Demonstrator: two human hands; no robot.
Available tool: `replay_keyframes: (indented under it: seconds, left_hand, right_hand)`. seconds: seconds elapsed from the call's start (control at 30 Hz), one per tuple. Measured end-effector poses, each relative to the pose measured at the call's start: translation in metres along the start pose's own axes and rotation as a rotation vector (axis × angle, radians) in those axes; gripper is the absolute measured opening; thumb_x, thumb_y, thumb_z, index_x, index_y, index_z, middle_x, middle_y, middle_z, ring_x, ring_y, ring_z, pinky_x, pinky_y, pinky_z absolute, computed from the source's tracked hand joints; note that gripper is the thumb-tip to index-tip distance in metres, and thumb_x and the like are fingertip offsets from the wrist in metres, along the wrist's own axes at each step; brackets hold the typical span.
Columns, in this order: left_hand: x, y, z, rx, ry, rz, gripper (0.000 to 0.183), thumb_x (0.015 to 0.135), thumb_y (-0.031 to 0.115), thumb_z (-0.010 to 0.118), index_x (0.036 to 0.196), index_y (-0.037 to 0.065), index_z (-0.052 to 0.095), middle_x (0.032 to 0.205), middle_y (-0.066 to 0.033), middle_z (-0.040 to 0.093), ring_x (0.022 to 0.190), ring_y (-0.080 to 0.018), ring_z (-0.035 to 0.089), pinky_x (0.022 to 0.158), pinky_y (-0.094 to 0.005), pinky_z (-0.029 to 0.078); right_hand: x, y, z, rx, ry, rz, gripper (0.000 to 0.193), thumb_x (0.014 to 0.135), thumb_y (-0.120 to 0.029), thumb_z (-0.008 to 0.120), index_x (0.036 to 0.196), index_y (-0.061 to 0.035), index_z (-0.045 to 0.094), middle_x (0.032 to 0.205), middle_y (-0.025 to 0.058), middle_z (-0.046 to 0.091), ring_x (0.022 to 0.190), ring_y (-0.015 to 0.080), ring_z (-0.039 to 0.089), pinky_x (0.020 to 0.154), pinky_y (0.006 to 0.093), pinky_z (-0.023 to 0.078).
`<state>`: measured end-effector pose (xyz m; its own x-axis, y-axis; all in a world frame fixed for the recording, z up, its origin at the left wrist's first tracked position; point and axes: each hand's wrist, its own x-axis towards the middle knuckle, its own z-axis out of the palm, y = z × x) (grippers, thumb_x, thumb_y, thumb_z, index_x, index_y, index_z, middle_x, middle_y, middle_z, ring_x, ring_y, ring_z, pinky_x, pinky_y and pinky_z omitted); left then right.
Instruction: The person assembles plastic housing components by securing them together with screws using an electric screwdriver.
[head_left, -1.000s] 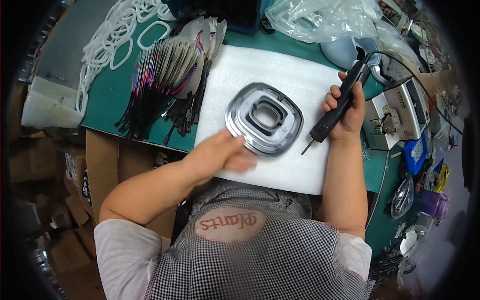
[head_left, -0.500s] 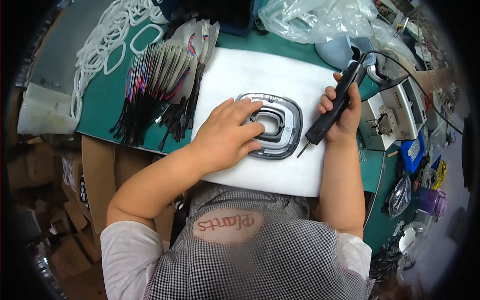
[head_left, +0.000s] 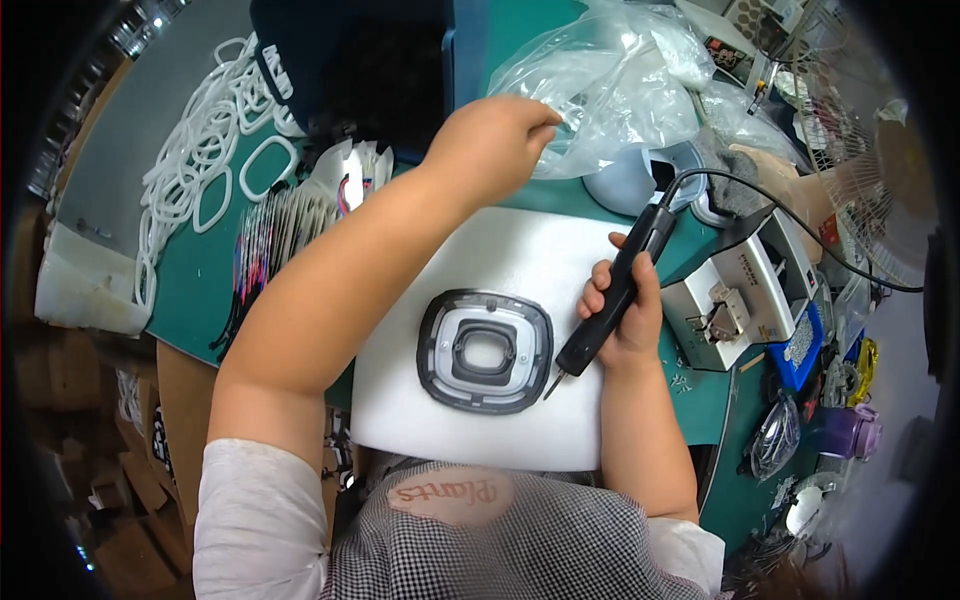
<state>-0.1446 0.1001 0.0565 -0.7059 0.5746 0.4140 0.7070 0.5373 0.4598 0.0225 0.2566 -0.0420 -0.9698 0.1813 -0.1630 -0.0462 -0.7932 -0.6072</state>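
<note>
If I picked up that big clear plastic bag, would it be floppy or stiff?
The clear plastic bag would probably be floppy, since it lies in loose wrinkles and folds. It is likely light for its size, because it looks thin and see-through. It may feel a bit slippery too: its surface looks shiny.

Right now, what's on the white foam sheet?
A grey squarish frame lies there; the right hand holds a black screwdriver over the right side of the sheet. Whatever lies beneath the frame's solid parts is covered.
</note>
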Motion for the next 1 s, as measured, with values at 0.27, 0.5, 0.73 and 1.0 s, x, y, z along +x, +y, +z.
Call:
replay_keyframes:
  seconds: [0.27, 0.5, 0.73, 1.0]
  left_hand:
    - [0.115, -0.04, 0.105, 0.251, -0.461, -0.175, 0.034, 0.087, 0.019, 0.056, 0.12, 0.012, 0.063, 0.118, -0.014, 0.062, 0.107, -0.0347, 0.061, 0.09, -0.0434, 0.05]
    - [0.121, -0.057, 0.119, 0.287, -0.401, -0.176, 0.038, 0.084, 0.028, 0.062, 0.119, 0.012, 0.063, 0.11, -0.016, 0.066, 0.102, -0.0362, 0.063, 0.087, -0.0437, 0.05]
    - [0.053, -0.019, 0.014, -0.496, -0.278, -0.403, 0.039, 0.087, 0.023, 0.066, 0.121, 0.004, 0.062, 0.104, -0.0103, 0.069, 0.091, -0.0172, 0.065, 0.07, -0.0276, 0.051]
    - [-0.054, 0.019, -0.049, -0.853, -0.307, -0.586, 0.038, 0.091, 0.02, 0.062, 0.118, -0.004, 0.054, 0.111, -0.0154, 0.067, 0.083, -0.0179, 0.068, 0.073, -0.0292, 0.055]
  right_hand:
    - [0.002, -0.002, 0.003, 0.016, 0.001, 0.032, 0.053, 0.089, -0.04, 0.064, 0.125, -0.0079, 0.042, 0.074, 0.0083, 0.056, 0.055, 0.0189, 0.056, 0.051, 0.0336, 0.05]
    - [0.004, -0.006, 0.003, -0.064, 0.0, 0.056, 0.052, 0.093, -0.044, 0.056, 0.128, -0.0095, 0.042, 0.075, 0.0068, 0.052, 0.056, 0.0168, 0.053, 0.052, 0.0323, 0.048]
    - [0.006, -0.005, 0.004, 0.008, -0.01, 0.07, 0.05, 0.091, -0.038, 0.062, 0.125, -0.0076, 0.041, 0.074, 0.0087, 0.054, 0.054, 0.0182, 0.055, 0.051, 0.0335, 0.049]
    - [0.005, -0.001, -0.003, -0.002, -0.025, 0.086, 0.043, 0.096, -0.039, 0.053, 0.127, -0.0106, 0.045, 0.076, 0.0061, 0.055, 0.057, 0.0172, 0.054, 0.052, 0.0327, 0.047]
